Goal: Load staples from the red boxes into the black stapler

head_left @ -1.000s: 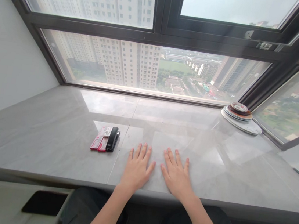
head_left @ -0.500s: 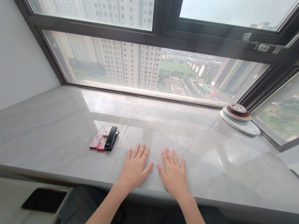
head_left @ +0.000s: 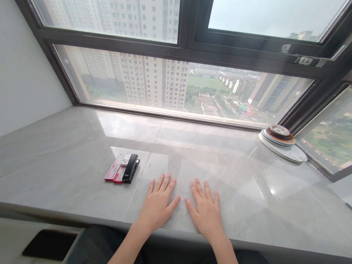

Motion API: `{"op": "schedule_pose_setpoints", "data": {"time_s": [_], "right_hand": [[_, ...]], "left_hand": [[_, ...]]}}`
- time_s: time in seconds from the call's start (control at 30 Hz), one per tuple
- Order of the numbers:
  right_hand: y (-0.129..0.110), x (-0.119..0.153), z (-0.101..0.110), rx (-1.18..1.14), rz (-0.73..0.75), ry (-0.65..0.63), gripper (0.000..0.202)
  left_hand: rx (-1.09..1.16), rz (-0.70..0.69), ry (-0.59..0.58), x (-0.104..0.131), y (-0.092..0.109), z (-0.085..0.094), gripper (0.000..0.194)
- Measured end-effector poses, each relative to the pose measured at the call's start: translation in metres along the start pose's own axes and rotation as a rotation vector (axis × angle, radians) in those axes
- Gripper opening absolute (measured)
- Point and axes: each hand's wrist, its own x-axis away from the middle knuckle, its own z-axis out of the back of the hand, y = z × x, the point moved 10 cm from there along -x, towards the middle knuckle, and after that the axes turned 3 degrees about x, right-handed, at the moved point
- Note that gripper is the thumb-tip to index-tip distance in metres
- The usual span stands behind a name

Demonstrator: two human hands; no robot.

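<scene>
Both hands down on the grey surface (head_left: 57, 185), lower middle of the frame. Left hand (head_left: 156, 206): palm down, fingers fanned wide, nothing held. Right hand (head_left: 206, 215): same pose mirrored, nothing held; thumbs angle toward each other, apart. Black stapler (head_left: 129, 169) lies left of centre, up-left of the left hand and not touching it. Small red-and-white boxes (head_left: 112, 172) packed close on its left side; contact with it, cannot tell. Stack of round plates (head_left: 278, 143) at right of frame, by the dark window frame (head_left: 309, 105).

Step, my reading: resting pose, no handling under way. Reaching the stapler would call for lifting the left hand, shifting it up-left, narrowing the fingers, sparing the boxes a nudge.
</scene>
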Motion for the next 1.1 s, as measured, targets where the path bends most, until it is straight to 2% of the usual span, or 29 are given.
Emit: {"op": "schedule_pose_setpoints", "data": {"time_s": [1.1], "right_hand": [[0.001, -0.0011, -0.0017, 0.0, -0.001, -0.002, 0.064]], "left_hand": [[-0.002, 0.001, -0.025, 0.0002, -0.0001, 0.0005, 0.059]]}}
